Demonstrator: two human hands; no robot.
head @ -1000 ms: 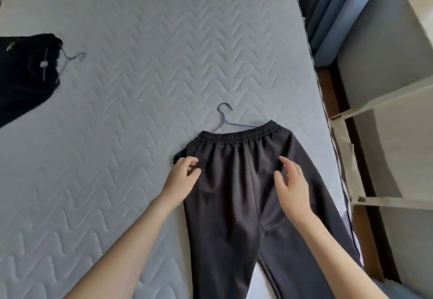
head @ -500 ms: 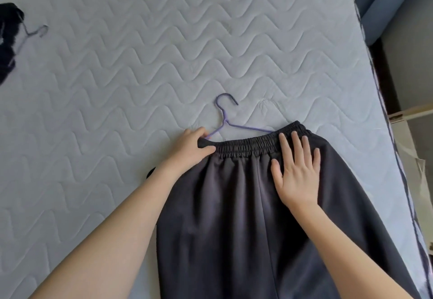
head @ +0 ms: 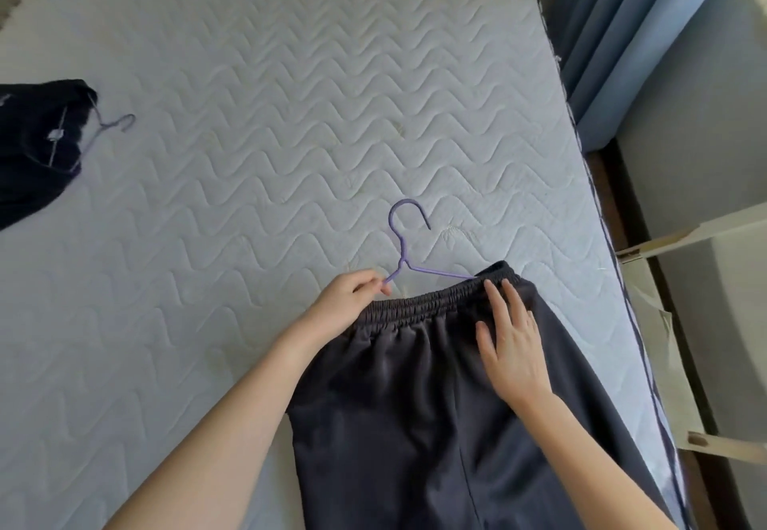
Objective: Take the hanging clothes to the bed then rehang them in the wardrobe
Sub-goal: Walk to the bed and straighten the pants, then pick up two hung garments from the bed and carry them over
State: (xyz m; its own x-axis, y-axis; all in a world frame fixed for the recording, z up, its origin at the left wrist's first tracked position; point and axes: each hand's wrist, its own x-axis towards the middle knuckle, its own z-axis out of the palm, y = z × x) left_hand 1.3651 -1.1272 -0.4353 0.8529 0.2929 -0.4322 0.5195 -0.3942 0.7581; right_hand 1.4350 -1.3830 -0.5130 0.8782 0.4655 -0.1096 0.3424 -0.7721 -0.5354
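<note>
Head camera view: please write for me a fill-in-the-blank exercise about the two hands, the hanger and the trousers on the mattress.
1. The left hand pinches one arm of the ______ wire hanger.
2. The right hand lies flat on the dark grey trousers, just below their elastic ______.
3. A second dark garment lies near the ______ edge of the mattress.

Missing words: purple; waistband; left.
</note>
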